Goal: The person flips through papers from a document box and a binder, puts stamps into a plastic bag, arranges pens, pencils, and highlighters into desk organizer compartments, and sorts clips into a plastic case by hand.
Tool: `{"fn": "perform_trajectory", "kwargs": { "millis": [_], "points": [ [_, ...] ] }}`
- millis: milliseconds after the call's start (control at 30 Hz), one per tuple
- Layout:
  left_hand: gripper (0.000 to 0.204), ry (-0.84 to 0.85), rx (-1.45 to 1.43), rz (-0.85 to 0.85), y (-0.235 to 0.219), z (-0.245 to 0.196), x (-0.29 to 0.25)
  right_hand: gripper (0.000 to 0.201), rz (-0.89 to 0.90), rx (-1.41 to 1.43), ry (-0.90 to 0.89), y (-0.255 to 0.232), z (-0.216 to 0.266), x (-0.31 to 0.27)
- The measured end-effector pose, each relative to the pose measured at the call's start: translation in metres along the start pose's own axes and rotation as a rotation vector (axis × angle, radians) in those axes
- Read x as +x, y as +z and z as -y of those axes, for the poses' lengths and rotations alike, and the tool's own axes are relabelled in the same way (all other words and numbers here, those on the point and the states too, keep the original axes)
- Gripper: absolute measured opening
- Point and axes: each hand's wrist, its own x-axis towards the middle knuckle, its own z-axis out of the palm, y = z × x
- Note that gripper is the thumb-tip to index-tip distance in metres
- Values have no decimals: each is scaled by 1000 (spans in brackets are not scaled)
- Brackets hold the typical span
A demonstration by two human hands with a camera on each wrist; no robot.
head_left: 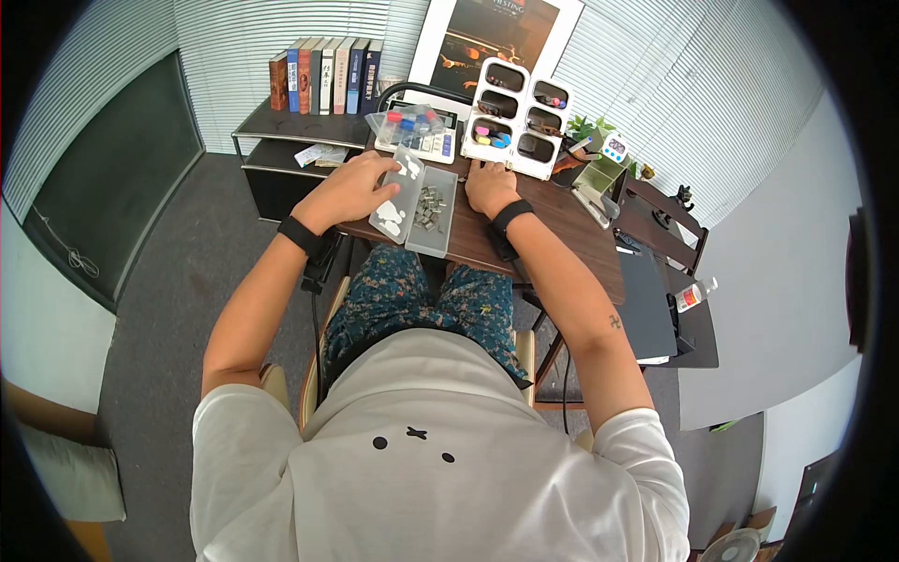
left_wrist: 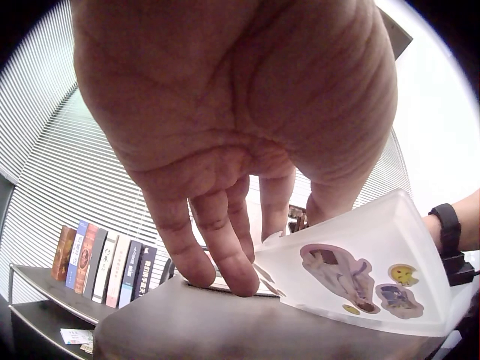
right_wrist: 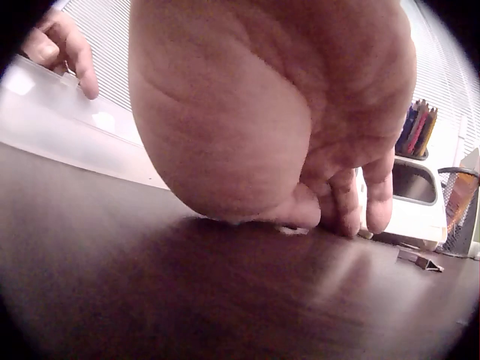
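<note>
My left hand (head_left: 348, 192) is over the raised lid (left_wrist: 416, 277) of a clear plastic box, thumb on the lid's side and fingers reaching past its far edge, loosely extended. Stickers dot the lid. Inside the box (head_left: 429, 245) lies a heap of small silvery metal clips (head_left: 430, 208). My right hand (head_left: 491, 190) rests on the tabletop just right of the box, its fingers pointing down by the foot of the white organizer (head_left: 530, 170). A small pale bit shows under its thumb; whether the fingers pinch it I cannot tell. A single metal clip (right_wrist: 420, 260) lies on the table near these fingers.
Behind the box, a clear case with colored pieces (head_left: 408, 122) sits on a white calculator (head_left: 435, 145). Books (head_left: 327, 75) line a side shelf. A mesh pen cup (head_left: 568, 167), a green box (head_left: 600, 175) and a clock (head_left: 614, 146) stand to the right.
</note>
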Motion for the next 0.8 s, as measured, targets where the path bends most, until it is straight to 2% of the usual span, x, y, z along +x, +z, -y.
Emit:
{"fn": "perform_trajectory", "kwargs": {
  "millis": [33, 100, 533, 733, 800],
  "points": [
    [40, 0, -5, -1, 0, -1, 0, 69, 1, 0, 0, -5, 1, -1],
    [40, -2, -10, 3, -1, -1, 0, 71, 122, 5, -2, -14, 3, -3],
    [41, -2, -35, 16, 0, -3, 0, 87, 89, -3, 40, 1, 5, 9],
    [40, 4, -21, 20, 0, -1, 1, 78, 62, 27, 18, -1, 4, 9],
    [40, 3, -20, 20, 1, 0, 2, 68, 49, 18, 19, -1, 4, 8]
  ]
}}
